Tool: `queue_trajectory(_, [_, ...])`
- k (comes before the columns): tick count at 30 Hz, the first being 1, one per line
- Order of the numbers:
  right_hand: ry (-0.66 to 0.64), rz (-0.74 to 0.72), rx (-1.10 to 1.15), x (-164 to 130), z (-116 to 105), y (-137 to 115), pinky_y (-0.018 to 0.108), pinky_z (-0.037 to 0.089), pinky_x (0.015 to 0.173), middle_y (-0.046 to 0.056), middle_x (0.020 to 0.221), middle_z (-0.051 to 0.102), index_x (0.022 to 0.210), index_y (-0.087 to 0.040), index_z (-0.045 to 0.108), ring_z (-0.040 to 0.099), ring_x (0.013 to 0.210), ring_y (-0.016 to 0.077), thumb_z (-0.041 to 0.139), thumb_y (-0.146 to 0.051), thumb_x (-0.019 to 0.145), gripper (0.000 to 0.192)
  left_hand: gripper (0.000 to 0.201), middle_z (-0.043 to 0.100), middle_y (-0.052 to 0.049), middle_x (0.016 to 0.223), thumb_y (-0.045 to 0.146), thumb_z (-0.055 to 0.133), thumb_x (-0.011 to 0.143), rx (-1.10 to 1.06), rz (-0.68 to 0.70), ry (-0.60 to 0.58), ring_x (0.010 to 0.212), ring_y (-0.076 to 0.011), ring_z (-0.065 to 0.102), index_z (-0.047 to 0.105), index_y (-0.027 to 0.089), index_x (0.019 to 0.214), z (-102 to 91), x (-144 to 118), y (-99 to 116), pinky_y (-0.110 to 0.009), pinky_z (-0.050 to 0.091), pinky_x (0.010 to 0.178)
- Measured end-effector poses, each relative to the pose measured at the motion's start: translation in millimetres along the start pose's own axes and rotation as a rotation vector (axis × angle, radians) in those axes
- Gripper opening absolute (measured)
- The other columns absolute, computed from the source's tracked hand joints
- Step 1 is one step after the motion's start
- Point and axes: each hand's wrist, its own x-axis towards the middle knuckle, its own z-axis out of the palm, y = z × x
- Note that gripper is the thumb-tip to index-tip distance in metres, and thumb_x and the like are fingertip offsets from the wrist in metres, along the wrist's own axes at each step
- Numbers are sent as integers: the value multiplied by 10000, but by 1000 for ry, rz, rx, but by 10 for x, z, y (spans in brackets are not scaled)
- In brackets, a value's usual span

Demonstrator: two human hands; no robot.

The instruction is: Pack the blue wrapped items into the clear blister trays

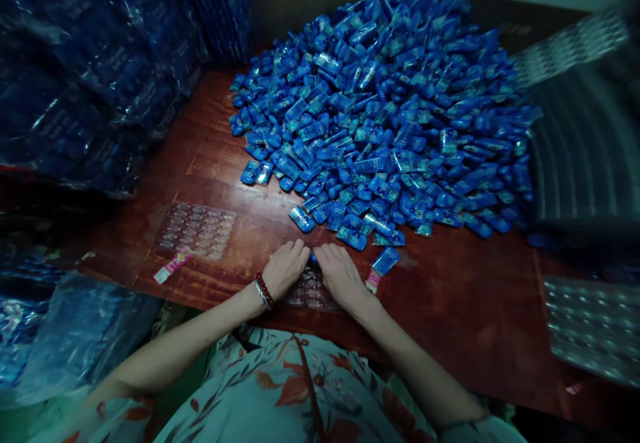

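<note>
Both hands (313, 271) flat, tray (310, 293) (clear) widthwise

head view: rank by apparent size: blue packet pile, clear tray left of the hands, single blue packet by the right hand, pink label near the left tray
1. Blue packet pile, by far the largest.
2. Clear tray.
3 and 4. Single blue packet and pink label: they look about alike, the label longer but thinner, so I would not rank them.

dim, bluish light; glare on the table (235, 183), corners dark, blurred and bent by the lens.
</note>
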Motion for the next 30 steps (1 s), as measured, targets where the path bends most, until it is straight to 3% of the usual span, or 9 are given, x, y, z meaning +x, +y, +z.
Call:
queue_trajectory(5, [-1,91,-118,99,18,-28,328,332,720,78,824,578,885,-155,563,475,798,218,343,-83,889,232,172,537,-90,914,112,343,905,-18,-4,34,846,-218,537,511,144,925,42,106,-28,-339,440,713])
queue_trajectory(7, [-4,115,-85,126,13,6,331,337,734,85,878,594,983,-147,563,486,839,219,357,-125,905,221,214,555,-108,993,149,364,910,-31,15,44,900,-225,544,508,140,1069,-15,133,-115,-348,429,751])
queue_trajectory(11, [106,162,102,4,-53,146,330,354,819,96,1126,575,1276,-169,425,478,1009,214,385,-308,934,371,506,507,-129,1212,397,422,904,-196,125,131,1058,-263,503,309,202,1358,-210,154,-402,-398,398,847])
queue_trajectory(14, [207,378,138,-163,-79,319,323,366,825,84,1082,591,1200,-191,507,486,985,205,341,-317,946,328,385,522,-96,1174,365,302,947,-392,172,195,1056,-214,504,435,215,1276,-277,284,-645,-364,401,880])
queue_trajectory(17, [148,590,-12,-232,-49,495,339,383,747,115,1018,570,1128,-171,558,489,924,240,403,-341,918,311,276,542,-88,1080,265,397,915,-371,222,182,986,-192,526,576,178,1106,-239,552,-817,-316,417,861])
queue_trajectory(20, [53,542,-72,-195,15,585,333,396,703,125,1047,524,1168,-185,533,492,921,249,489,-360,877,343,285,533,-84,1078,223,571,806,-158,307,52,967,-219,530,602,207,1089,-197,794,-873,-326,425,831])
queue_trajectory(23, [123,452,-17,-156,99,583,329,422,715,120,1019,511,1153,-163,530,501,915,236,508,-355,867,345,342,523,-84,1097,201,571,789,3,324,15,943,-222,542,576,232,1130,-197,875,-859,-329,431,806])
queue_trajectory(27, [234,426,8,-208,213,538,370,447,756,141,1004,524,1171,-129,523,505,924,245,458,-292,886,335,298,550,-111,1068,211,482,839,24,284,32,877,-204,577,546,156,1125,-167,772,-877,-309,444,775])
queue_trajectory(30, [317,426,120,-328,239,530,383,449,815,118,977,560,1214,-150,496,526,927,226,377,-239,910,338,300,590,-131,1047,186,420,867,-57,118,48,871,-214,603,509,122,1146,-88,582,-977,-313,457,768])
